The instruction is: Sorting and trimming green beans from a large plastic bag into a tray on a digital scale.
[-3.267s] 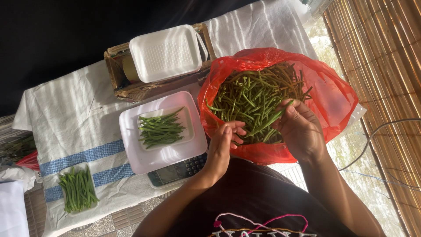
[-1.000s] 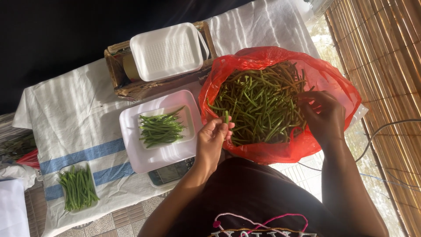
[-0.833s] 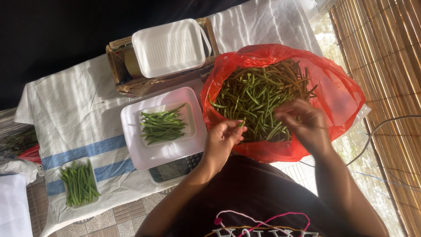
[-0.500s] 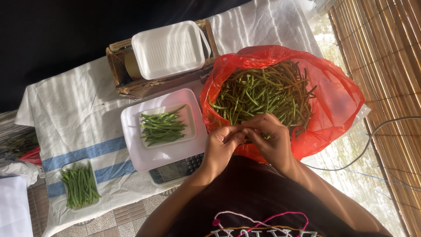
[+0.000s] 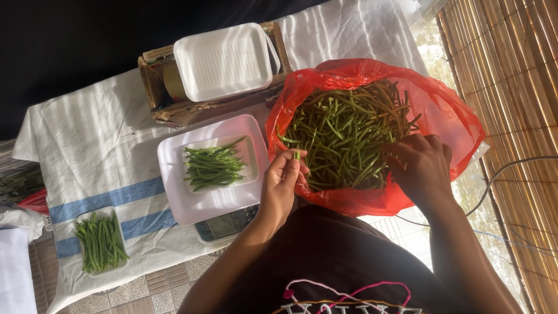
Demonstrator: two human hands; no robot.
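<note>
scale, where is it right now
In the head view the scale sits at centre-left on the white cloth, under the bean tray, beside the left hand.

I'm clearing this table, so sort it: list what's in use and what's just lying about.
In use: left hand pinching green beans; right hand in the red bag; tray on the scale.

Lying about: empty white tray, wooden crate, filled tray.

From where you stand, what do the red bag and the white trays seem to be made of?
The red bag looks like thin glossy plastic film: translucent, crinkled, light glowing through. The white trays seem moulded foam, matte, with rounded rims and a dimpled base, though stiff plastic is possible.
</note>
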